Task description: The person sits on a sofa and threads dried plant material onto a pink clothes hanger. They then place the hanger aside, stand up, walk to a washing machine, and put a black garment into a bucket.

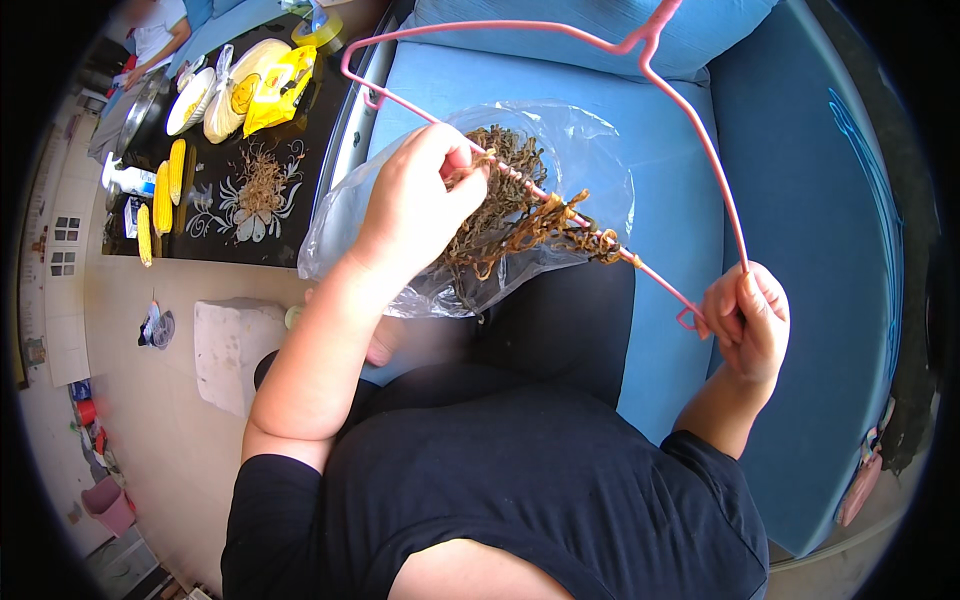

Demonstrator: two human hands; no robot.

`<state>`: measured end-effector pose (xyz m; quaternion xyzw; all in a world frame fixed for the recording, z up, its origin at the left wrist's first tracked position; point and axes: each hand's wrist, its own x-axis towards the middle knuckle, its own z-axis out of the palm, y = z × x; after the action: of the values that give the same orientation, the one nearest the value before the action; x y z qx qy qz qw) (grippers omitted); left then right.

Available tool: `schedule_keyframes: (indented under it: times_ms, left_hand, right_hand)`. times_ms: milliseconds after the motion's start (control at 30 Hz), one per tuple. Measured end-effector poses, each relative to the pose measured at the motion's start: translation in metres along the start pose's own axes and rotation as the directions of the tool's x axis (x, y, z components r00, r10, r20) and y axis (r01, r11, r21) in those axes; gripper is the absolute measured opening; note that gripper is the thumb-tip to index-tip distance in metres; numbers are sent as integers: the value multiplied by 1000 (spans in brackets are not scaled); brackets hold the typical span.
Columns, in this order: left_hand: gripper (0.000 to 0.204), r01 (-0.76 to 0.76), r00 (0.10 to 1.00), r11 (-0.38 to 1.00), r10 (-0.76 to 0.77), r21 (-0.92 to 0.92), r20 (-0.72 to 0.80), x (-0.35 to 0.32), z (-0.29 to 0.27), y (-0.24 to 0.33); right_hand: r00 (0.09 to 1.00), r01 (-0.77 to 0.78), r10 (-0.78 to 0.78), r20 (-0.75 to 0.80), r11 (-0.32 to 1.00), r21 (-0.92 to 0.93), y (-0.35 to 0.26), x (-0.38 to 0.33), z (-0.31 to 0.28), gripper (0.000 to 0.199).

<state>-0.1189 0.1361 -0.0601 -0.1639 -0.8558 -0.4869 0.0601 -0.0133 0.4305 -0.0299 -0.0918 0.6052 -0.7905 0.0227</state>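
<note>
A pink clothes hanger [724, 190] is held tilted over my lap, its hook end toward the top. My right hand [750, 320] is closed round its right corner. Brown, shrivelled dried strips [545, 222] are wound and draped along the hanger's lower bar, some hanging loose below it. My left hand [415, 195] pinches a dried strip at the bar, left of the wound ones; its fingertips are partly hidden. Below lies an open clear plastic bag [590, 150] with more tangled strips in it. It spreads over the blue seat and my leg.
On the left, a black table [300, 215] bears corn cobs [163, 198], a yellow bag [280, 90], a tape roll [318, 30] and a heap of dry brown scraps [260, 182]. A pale block [236, 350] stands on the floor. Another person [158, 35] sits at the far left.
</note>
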Motion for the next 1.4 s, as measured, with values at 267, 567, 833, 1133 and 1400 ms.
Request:
schedule_keyframes:
  times_ms: [267,567,833,1133,1400]
  left_hand:
    - [18,-385,877,795,474,469,-82,-1,-8,15]
    - [19,-185,982,977,187,-101,8,-8,-5,-8]
    - [31,159,947,833,22,-530,320,-5,-21,-4]
    - [13,-198,980,980,198,11,-31,-1,-11,-5]
    - [17,-149,975,900,64,-409,-213,4,-17,11]
  right_hand:
    - [1000,22,-22,-1,1000,9,0,1,2,27]
    - [1000,11,-11,-11,1000,-2,-4,0,3,28]
    - [996,-17,17,-83,1000,-2,-4,-4,-4,29]
    - [999,-18,19,-47,1000,24,-3,-3,-5,28]
    - [998,-68,68,-1,998,-17,0,-3,-3,29]
